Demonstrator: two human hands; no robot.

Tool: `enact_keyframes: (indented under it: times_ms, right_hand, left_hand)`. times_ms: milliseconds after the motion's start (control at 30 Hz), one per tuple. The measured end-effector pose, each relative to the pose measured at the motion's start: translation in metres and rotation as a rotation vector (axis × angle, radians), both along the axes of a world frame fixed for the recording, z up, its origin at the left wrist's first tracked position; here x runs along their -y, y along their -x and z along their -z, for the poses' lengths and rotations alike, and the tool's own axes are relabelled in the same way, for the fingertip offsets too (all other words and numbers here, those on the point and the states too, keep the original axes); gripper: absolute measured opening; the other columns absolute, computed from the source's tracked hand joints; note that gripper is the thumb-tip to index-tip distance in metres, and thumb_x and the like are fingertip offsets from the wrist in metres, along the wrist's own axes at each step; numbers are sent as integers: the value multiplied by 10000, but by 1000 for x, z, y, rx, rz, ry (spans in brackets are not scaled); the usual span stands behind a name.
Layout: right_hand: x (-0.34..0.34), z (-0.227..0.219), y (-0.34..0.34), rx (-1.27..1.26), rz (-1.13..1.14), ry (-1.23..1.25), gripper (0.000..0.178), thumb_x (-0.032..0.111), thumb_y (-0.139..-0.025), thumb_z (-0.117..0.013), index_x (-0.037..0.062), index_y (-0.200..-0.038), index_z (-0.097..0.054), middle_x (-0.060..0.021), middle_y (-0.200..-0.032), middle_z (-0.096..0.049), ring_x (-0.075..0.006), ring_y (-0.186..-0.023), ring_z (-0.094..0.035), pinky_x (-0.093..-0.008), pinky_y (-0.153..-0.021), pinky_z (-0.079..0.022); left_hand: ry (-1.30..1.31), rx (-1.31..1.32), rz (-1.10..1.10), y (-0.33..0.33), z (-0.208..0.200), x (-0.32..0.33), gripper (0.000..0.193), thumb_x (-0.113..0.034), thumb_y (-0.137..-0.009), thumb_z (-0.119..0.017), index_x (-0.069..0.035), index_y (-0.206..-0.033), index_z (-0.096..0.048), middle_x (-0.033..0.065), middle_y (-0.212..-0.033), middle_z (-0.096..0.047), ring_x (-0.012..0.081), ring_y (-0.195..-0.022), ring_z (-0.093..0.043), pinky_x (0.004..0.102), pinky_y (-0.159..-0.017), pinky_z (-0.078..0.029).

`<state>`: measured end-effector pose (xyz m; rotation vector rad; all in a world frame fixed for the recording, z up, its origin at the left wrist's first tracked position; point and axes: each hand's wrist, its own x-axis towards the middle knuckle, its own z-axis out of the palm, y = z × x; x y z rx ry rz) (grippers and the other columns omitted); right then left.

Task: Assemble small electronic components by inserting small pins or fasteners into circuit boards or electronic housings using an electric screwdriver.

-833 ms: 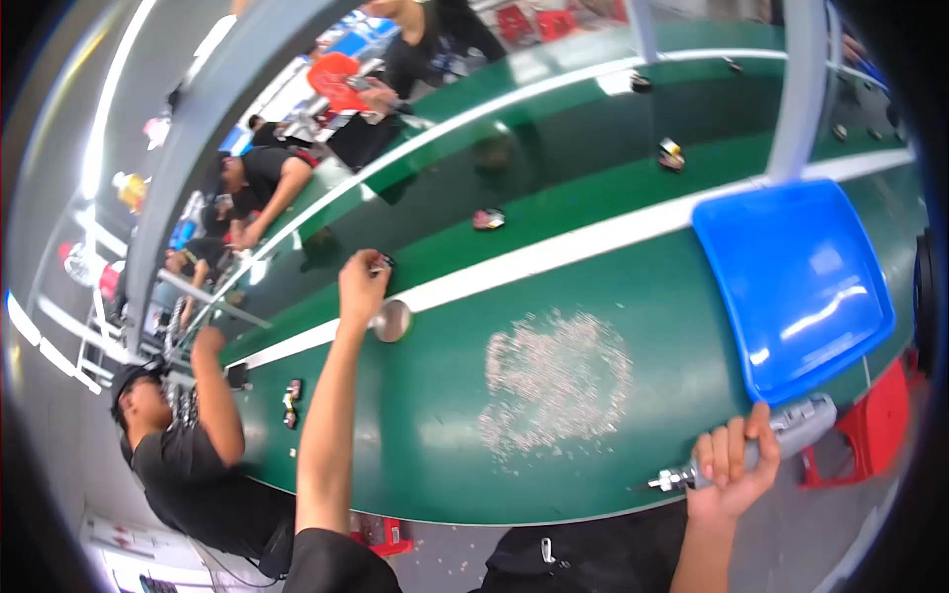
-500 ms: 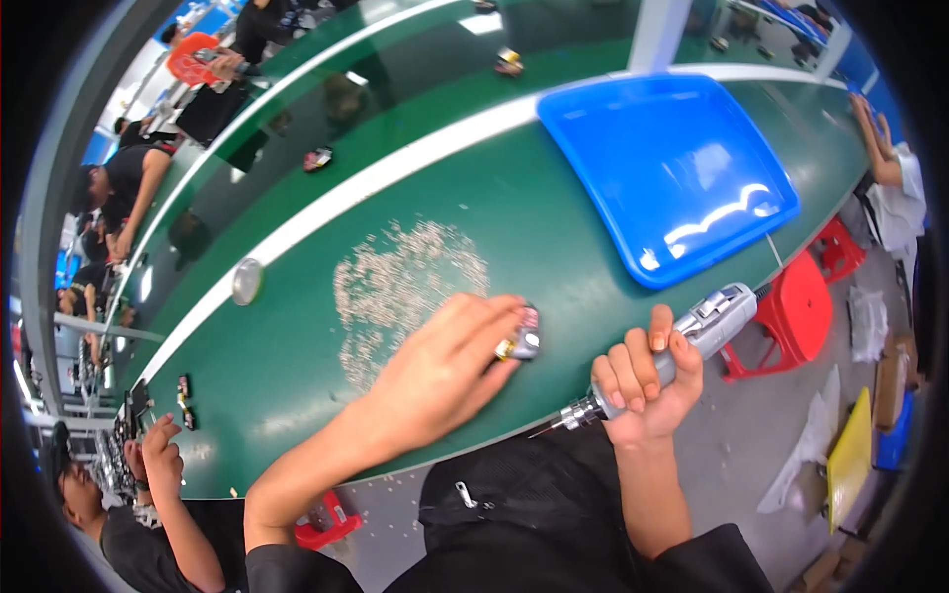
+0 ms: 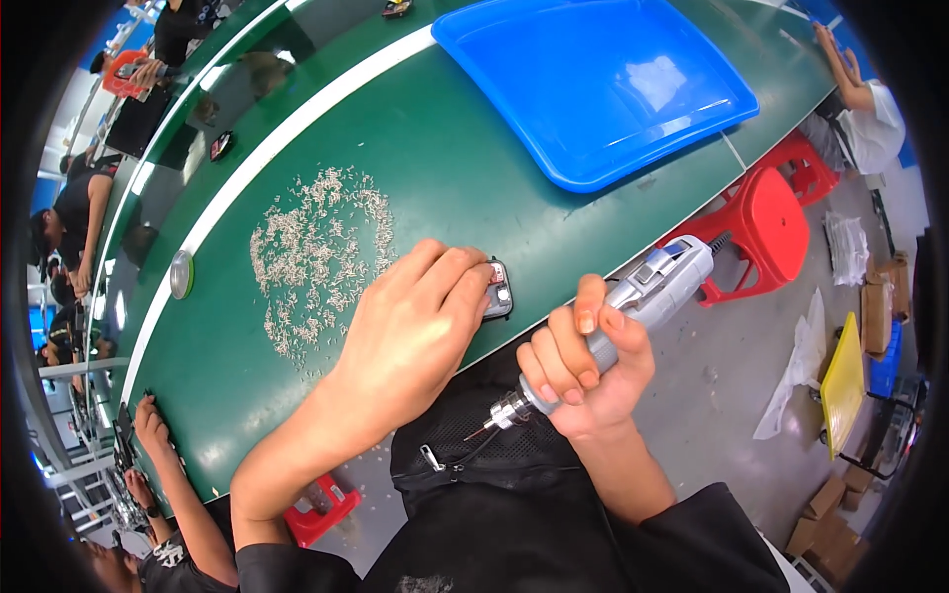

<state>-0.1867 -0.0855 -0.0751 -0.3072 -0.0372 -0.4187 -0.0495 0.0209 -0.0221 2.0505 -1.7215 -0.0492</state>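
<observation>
Small dark-cased device on green table, by the near edge; left hand gripping it. Right hand wrapped round grey powered screwdriver, bit pointing leftward.

Fisheye view from the wearer's head, facing down, close in, bench curving from eight to two o'clock (lens-bent), shirt at six

Left hand and device now at table's near side
</observation>
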Motion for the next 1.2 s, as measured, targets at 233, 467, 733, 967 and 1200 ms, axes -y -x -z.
enact_keyframes:
  times_ms: [233,467,733,967,1200]
  right_hand:
    - [-15,-7,-5,-237,45,-15,150,200,-927,-422,77,-858,-473,-10,-490,-382,-129,-389,-376,-297,-457,-381]
    - [-15,-4,-4,-284,64,-12,134,170,-923,-430,53,-876,-476,-30,-495,-390,-149,-397,-405,-301,-447,-377]
    - [-16,-4,-4,-361,83,128,184,242,-946,-352,95,-850,-409,5,-474,-364,-118,-354,-360,-290,-395,-371]
    - [19,-26,1,-171,26,238,197,261,-962,-418,78,-889,-427,-20,-537,-414,-124,-401,-378,-294,-416,-382]
    - [78,-57,-26,-42,75,632,339,405,-972,-413,75,-903,-453,-8,-524,-423,-118,-416,-429,-272,-481,-396]
  left_hand:
    - [33,69,62,5,8,1,322,-20,-626,-631,80,-931,-607,132,-965,-604,248,-855,-579,328,-637,-536]
    - [63,52,62,15,14,2,358,37,-613,-672,90,-958,-594,171,-996,-612,303,-847,-602,356,-625,-529]
    - [151,341,115,14,22,-1,361,-51,-538,-602,145,-840,-625,242,-912,-609,291,-806,-595,303,-614,-542]
    - [88,274,97,19,22,-4,379,-24,-568,-624,160,-899,-617,262,-991,-609,316,-833,-607,336,-656,-541]
    - [109,299,97,19,30,-10,443,-22,-523,-617,153,-930,-630,252,-1026,-618,325,-859,-618,345,-673,-547]
